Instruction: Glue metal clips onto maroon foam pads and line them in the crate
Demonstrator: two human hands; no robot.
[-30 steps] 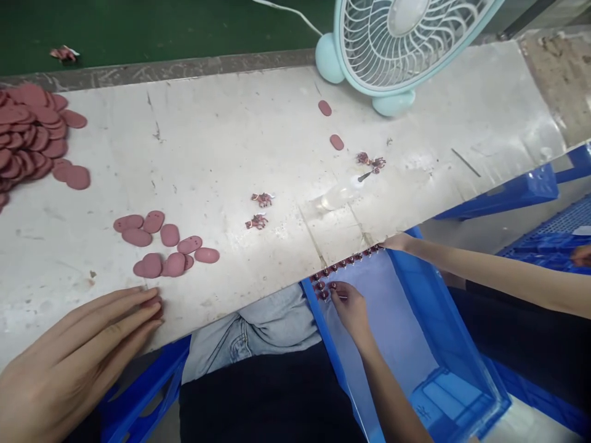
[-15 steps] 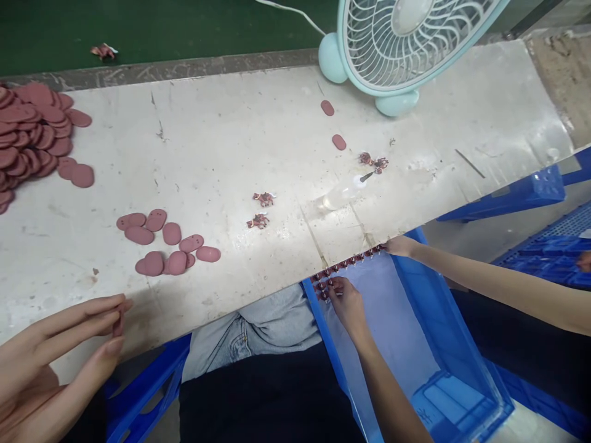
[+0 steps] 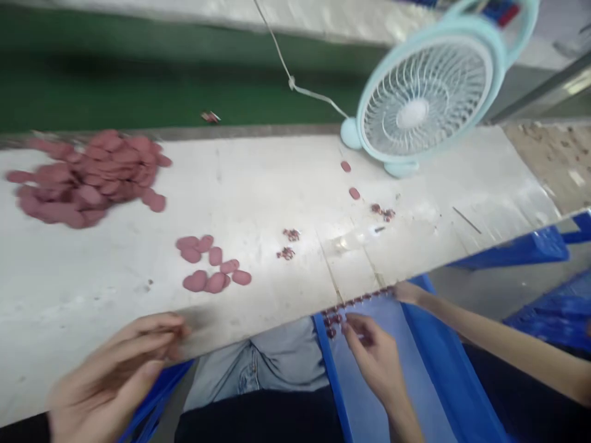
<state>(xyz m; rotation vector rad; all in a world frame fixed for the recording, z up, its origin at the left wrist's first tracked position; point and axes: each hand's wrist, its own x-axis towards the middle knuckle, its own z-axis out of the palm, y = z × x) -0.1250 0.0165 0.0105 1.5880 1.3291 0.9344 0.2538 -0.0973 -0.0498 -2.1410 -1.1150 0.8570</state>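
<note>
My left hand, blurred and in a dark sleeve, is over the table's front edge at lower left. Its thumb and fingers pinch a reddish-pink disc, partly hidden. Below the table edge my right hand reaches into a blue crate. Its thumb and fingers look slightly apart beside small brown figurines, which stand in rows along the crate's edge. More figurines lie on the table, some looking like horses. Nearest my left hand lies a small group of pink oval discs.
A large disc pile covers the table's back left. A pale blue fan stands at the back right. A clear bottle lies near the middle. A co-worker's hand reaches to the far end of the figurine row.
The view has swung, so everything sits lower and further right. My left hand has moved right with the disc. The fingers of my right hand have drawn slightly away from the figurine they were touching.
</note>
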